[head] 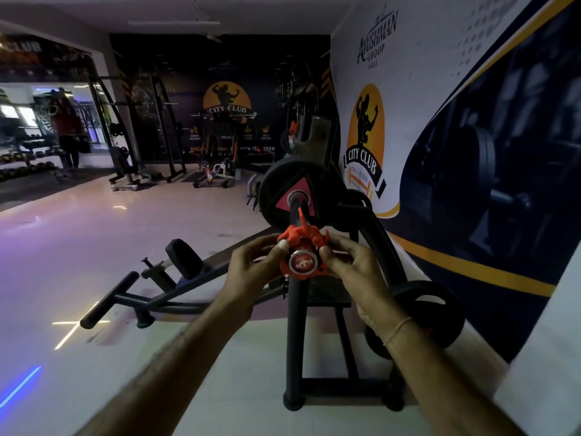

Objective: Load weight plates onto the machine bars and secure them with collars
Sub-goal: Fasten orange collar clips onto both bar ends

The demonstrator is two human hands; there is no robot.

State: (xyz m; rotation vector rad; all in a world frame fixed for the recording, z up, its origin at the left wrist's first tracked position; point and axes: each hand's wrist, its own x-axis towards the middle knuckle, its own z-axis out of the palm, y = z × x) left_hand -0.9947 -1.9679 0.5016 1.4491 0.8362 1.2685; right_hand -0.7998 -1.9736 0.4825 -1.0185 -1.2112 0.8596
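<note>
i have both hands on the red clamp collar (301,253), which sits at the very near end of the machine bar (297,212), around the bar's tip so the chrome end cap shows through its middle. my left hand (251,272) pinches the collar's left side with thumb and fingers closed on it, and my right hand (352,269) does the same on the right side. both grips are clamped on the collar, neither hand is free. the collar's lever (301,217) stands up and away from the ring, so i judge the clamp is not yet locked.

what the next move depends on is the bar's long axis. it runs from the collar straight away from me and slightly upward, into the hub of the black weight plate (292,196) with the pink triangle panels. the plate is already seated on the bar, well up the sleeve from the collar, with bare bar showing between them. so i judge the collar has to slide along that axis, away from my hands, until it touches the plate face, and then the lever goes down.

the hands sit about evenly on either side, so neither is clearly nearer to the plate. another plate (440,313) hangs low on the frame to my right, apart from this bar.
</note>
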